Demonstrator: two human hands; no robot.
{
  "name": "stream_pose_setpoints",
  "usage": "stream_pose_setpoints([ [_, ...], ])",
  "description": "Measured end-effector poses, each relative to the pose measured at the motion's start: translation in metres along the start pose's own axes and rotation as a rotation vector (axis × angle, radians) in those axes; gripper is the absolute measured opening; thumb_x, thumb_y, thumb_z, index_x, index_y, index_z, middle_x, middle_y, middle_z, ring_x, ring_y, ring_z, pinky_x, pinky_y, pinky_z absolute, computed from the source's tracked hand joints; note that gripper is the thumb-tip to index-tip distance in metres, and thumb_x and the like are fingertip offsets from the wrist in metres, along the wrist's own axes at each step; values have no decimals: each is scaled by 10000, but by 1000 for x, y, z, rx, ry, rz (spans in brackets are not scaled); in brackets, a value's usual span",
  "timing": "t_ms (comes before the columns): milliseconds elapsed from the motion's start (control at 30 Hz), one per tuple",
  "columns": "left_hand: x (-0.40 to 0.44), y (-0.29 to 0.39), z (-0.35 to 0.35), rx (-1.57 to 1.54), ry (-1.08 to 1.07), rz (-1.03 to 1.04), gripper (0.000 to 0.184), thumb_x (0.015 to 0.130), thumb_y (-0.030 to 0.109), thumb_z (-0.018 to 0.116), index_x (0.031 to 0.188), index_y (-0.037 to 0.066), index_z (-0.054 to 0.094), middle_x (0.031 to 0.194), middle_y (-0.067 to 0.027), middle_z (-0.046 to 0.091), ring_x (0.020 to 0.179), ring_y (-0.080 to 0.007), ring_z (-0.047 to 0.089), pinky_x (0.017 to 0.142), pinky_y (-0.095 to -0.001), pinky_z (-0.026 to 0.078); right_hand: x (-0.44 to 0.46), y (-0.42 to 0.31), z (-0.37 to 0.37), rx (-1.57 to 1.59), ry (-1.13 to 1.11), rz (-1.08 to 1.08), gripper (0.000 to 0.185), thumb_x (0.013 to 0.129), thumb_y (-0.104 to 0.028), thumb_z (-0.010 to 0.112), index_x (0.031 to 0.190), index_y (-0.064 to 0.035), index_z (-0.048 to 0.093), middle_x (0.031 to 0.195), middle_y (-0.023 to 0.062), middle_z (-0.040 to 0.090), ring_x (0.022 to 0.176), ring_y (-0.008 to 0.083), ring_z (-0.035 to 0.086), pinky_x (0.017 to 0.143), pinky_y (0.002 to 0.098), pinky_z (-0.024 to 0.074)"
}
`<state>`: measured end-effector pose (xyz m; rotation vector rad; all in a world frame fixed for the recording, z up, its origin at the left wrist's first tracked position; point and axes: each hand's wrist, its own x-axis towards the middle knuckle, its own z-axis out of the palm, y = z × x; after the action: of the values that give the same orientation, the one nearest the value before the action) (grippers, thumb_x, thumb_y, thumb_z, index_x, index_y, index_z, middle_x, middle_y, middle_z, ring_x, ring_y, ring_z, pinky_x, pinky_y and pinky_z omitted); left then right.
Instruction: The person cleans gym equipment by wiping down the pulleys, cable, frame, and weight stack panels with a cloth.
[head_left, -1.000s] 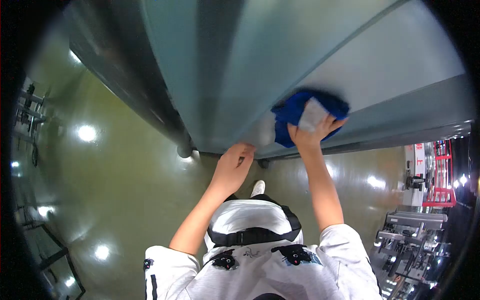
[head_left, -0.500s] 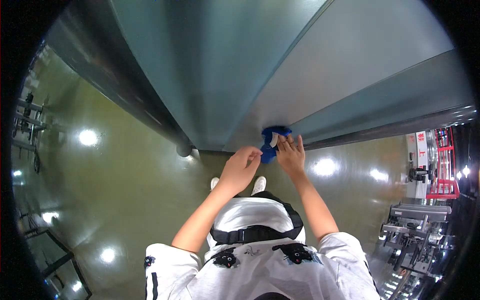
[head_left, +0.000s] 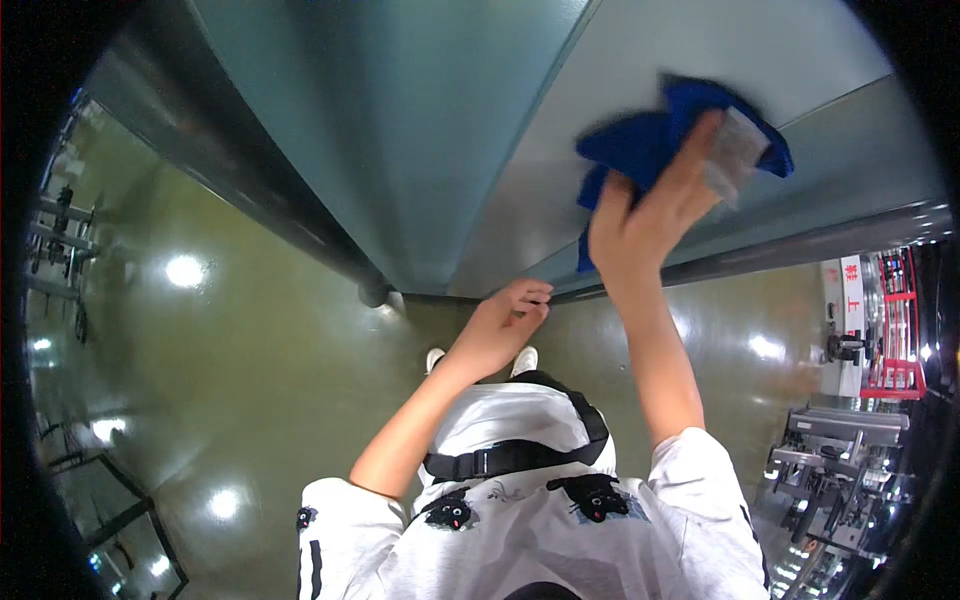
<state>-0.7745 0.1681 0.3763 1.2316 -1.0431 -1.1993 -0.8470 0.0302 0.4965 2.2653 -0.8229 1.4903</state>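
Up on the pale grey panel (head_left: 560, 185), my right hand (head_left: 640, 225) holds a blue cloth (head_left: 635, 150) against the surface, its edges blurred by motion. A whitish, see-through piece, perhaps a label (head_left: 738, 150), shows on the cloth beside my fingers. Part of the cloth hangs below my thumb. Lower down, my left hand (head_left: 508, 325) is held by the panel's bottom edge, fingers loosely bent and apart from the thumb, with nothing visible in it. Whether its fingertips touch the panel I cannot tell.
A blue-green panel (head_left: 400, 120) adjoins the grey one, with a dark rounded post (head_left: 250, 170) along its left side. Shiny green floor (head_left: 250, 370) lies below. Gym-like equipment (head_left: 845, 450) and a red rack (head_left: 895, 375) stand at the right.
My right hand has moved up and to the right along the grey panel with the blue cloth. My left hand has shifted slightly right and now sits apart from the cloth.
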Motion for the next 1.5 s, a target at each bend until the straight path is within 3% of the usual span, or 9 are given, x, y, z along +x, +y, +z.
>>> stream_pose_setpoints([
  [167, -4, 2, 7, 124, 17, -55, 267, 905, 139, 520, 1133, 3, 551, 1077, -116, 619, 988, -189, 590, 803, -305, 465, -50, 1, 52, -216, 123, -298, 623, 711, -370, 546, 1274, -110, 486, 1356, 187, 387, 1287, 474, 243, 1016, 678, 47],
  [333, -14, -31, 10, 317, 68, -139, 267, 877, 165, 528, 1072, -14, 567, 1084, -181, 608, 995, -285, 597, 843, -369, 464, -158, 16, 91, -238, -100, -587, 445, 712, -514, 584, 1031, -205, 618, 1144, -25, 521, 1216, 180, 380, 1005, 670, 127],
  [400, -21, -41, 16, 451, -7, -152, 286, 874, 188, 523, 1071, -15, 566, 1070, -199, 602, 999, -320, 583, 862, -391, 451, -194, 21, 97, -22, -399, -684, 424, 863, -314, 501, 1273, -205, 511, 1314, -65, 462, 1266, 69, 374, 1048, 446, 272],
  [533, -31, -55, 28, 605, -146, -156, 321, 864, 267, 514, 1044, 8, 574, 1036, -221, 589, 1005, -383, 552, 874, -456, 429, -209, 27, 68, 84, -1128, -494, 511, 881, -105, 385, 1387, -168, 355, 1409, -72, 396, 1270, 70, 380, 1079, 287, 251],
  [867, 7, -65, 39, 622, -132, -64, 448, 859, 252, 534, 1222, 12, 426, 1167, -236, 523, 1022, -404, 546, 865, -464, 443, -157, 59, -17, -451, -651, -391, 389, 778, -263, 570, 1166, -252, 595, 1217, -122, 552, 1256, 52, 377, 1060, 591, 135],
  [1067, 40, -11, 39, 399, -16, 100, 486, 867, 178, 560, 1289, 38, 363, 1228, -216, 476, 1052, -353, 538, 883, -431, 441, -82, 72, -58, -419, -412, -65, 347, 713, -284, 631, 1035, -155, 637, 1259, 23, 538, 1321, 314, 308, 1040, 659, 40],
  [1133, 44, -5, 43, 375, -3, 154, 465, 880, 163, 568, 1291, 62, 376, 1242, -187, 476, 1063, -306, 549, 889, -418, 445, -50, 68, -64, -292, -185, 50, 547, 722, -145, 569, 1243, 8, 504, 1383, 201, 381, 1316, 523, 162, 1045, 648, -14],
  [1300, 39, -1, 65, 352, -204, 84, 375, 865, 170, 546, 1210, 47, 465, 1168, -187, 514, 1047, -330, 536, 887, -393, 433, -11, 53, -34, -68, 53, -67, 701, 680, -59, 473, 1365, 26, 355, 1425, 204, 332, 1319, 545, 114, 1034, 652, -42],
  [1500, 37, -30, 56, 92, -65, 10, 384, 854, 127, 539, 1202, -4, 441, 1139, -194, 542, 958, -316, 590, 817, -369, 472, -91, 51, 33, -124, -36, -277, 549, 679, -372, 587, 1175, -136, 591, 1243, 193, 449, 1300, 457, 239, 962, 752, 72],
])
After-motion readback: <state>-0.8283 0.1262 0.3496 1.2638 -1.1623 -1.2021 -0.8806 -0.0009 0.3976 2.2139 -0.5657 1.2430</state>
